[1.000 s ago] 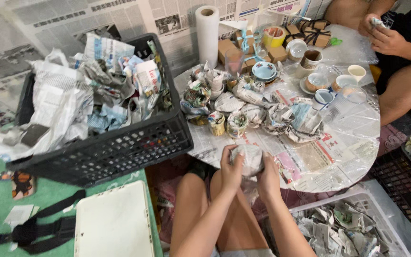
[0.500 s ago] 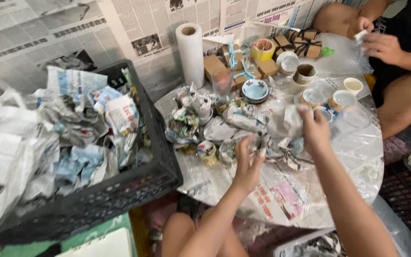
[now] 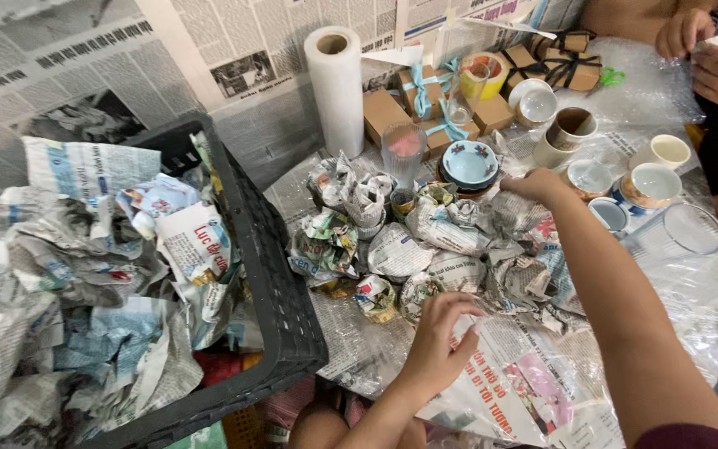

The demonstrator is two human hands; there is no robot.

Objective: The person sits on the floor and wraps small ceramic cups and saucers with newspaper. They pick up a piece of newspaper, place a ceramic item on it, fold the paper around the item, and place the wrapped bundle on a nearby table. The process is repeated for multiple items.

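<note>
Far left: black plastic crate (image 3: 280, 274) with lattice walls, heaped with crumpled, creased newspaper (image 3: 85, 283); crate's left side and bottom cut off by the frame edge. Behind it, flat newsprint sheets (image 3: 85, 66) covering the wall. Just right of the crate, upright white paper-towel roll (image 3: 338, 87), smooth and cylindrical, hollow core showing at top. Low centre: left hand (image 3: 440, 339), fingers curled loosely downward, fingertips touching a newspaper-wrapped bundle (image 3: 425, 291) on the table; whether anything is gripped beneath the palm cannot be told. Around it, a cluster of lumpy paper-wrapped bundles (image 3: 392, 249), contents hidden by the wrapping. Behind, ribbed clear glass tumbler (image 3: 402, 150), small kraft cardboard boxes (image 3: 425, 91) tied with pale blue ribbon, and a glazed blue bowl (image 3: 469, 160). Further right: right hand (image 3: 533, 185), seen from the back, fingers bent down onto a crumpled wrapped bundle (image 3: 513, 216); grip hidden under the knuckles. Beyond it, glossy ceramic cups (image 3: 650, 183), a clear glass (image 3: 675, 233) and bubble wrap (image 3: 641, 79). Top right corner: another person's hands (image 3: 708, 50), partly cropped, holding something small and white.
</note>
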